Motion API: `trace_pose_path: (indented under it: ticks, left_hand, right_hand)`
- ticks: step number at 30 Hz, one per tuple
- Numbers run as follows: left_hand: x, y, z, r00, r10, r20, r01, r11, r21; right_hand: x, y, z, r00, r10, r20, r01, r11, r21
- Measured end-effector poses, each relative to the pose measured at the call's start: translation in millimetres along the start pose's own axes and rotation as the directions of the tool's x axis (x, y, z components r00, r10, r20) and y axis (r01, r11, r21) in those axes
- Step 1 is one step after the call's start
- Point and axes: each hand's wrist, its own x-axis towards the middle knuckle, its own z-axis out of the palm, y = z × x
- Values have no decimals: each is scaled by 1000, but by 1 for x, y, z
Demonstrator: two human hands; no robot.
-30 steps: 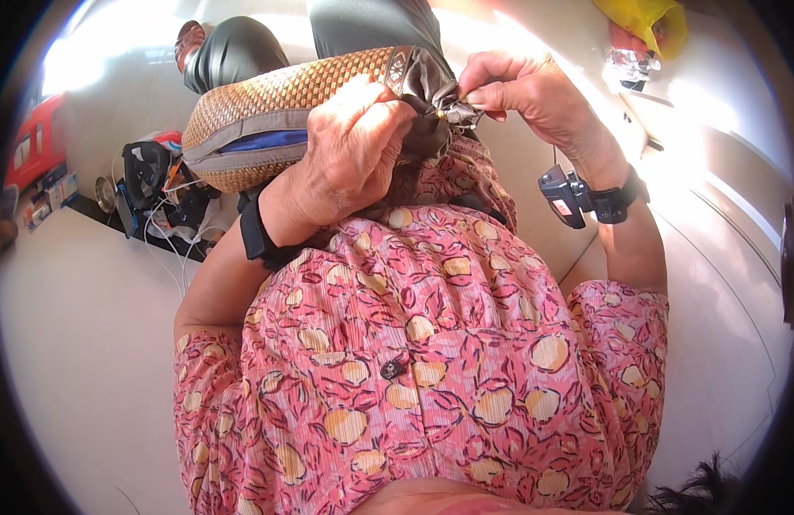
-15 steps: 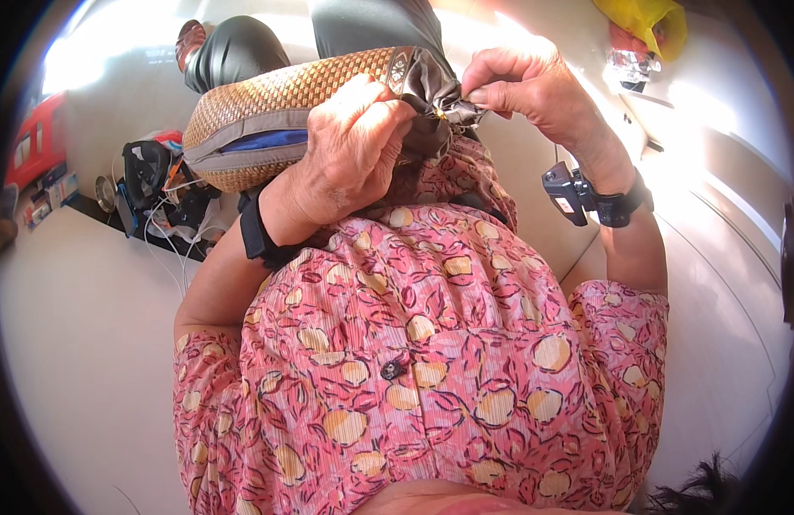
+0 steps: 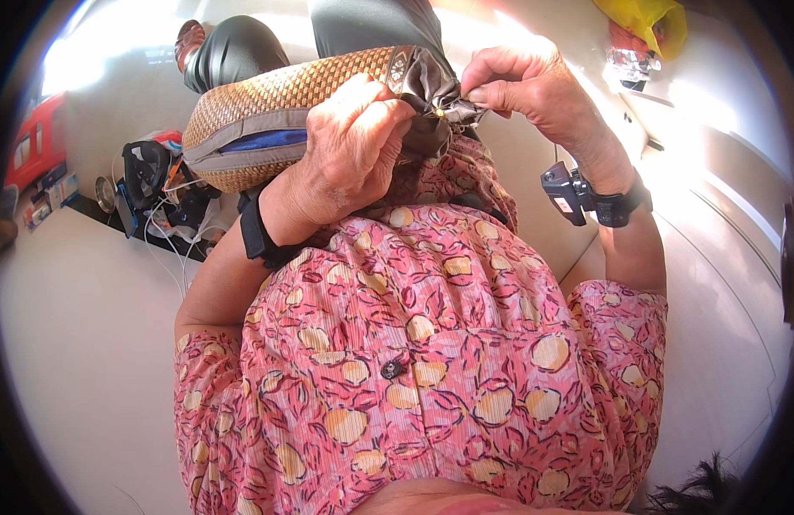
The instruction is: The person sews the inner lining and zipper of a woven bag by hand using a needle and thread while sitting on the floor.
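Note:
Across my lap lies a rounded, bag-like woven straw piece point(image 3: 287, 84), tan with grey cloth trim; whether it is a bag or a cushion I cannot tell. A slit along its near side shows blue material point(image 3: 264, 140). Its right end runs into dark grey satin fabric point(image 3: 428, 73), gathered tight at a small gold-coloured bit point(image 3: 440, 112). My left hand point(image 3: 349, 137) is closed at the near edge of that satin, its fingertips partly hidden. With thumb and forefinger, my right hand point(image 3: 526, 86) pinches the frayed satin end just past the gather.
Left on the floor are a dark bundle with white cables point(image 3: 165, 202), a red plastic basket point(image 3: 38, 137) and small boxes point(image 3: 49, 199). A yellow bag point(image 3: 650, 21) lies at the far right. My knees point(image 3: 242, 53) are beyond the straw piece.

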Motion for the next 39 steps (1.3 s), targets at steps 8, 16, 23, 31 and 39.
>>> trace_pose_path:
  ticks: [8, 16, 23, 31, 39]
  left_hand:
    - [1, 1, -1, 1000, 0, 4, 0, 1000, 2]
    - [2, 0, 0, 1000, 16, -7, -16, 1000, -1]
    - [3, 1, 0, 1000, -4, 6, 5, 1000, -26]
    - [5, 0, 1, 999, -31, 22, 33, 998, -58]
    - [10, 1, 1, 981, -188, 48, 193, 966, -173]
  right_hand:
    - [1, 2, 0, 999, 17, 49, -22, 994, 108]
    - [3, 10, 0, 990, 28, 140, -77, 930, 359]
    - [6, 14, 4, 985, 47, 168, -117, 892, 437]
    - [4, 8, 9, 995, 60, 80, -77, 968, 239]
    - [-23, -5, 40, 468, -878, -103, 354, 293, -888]
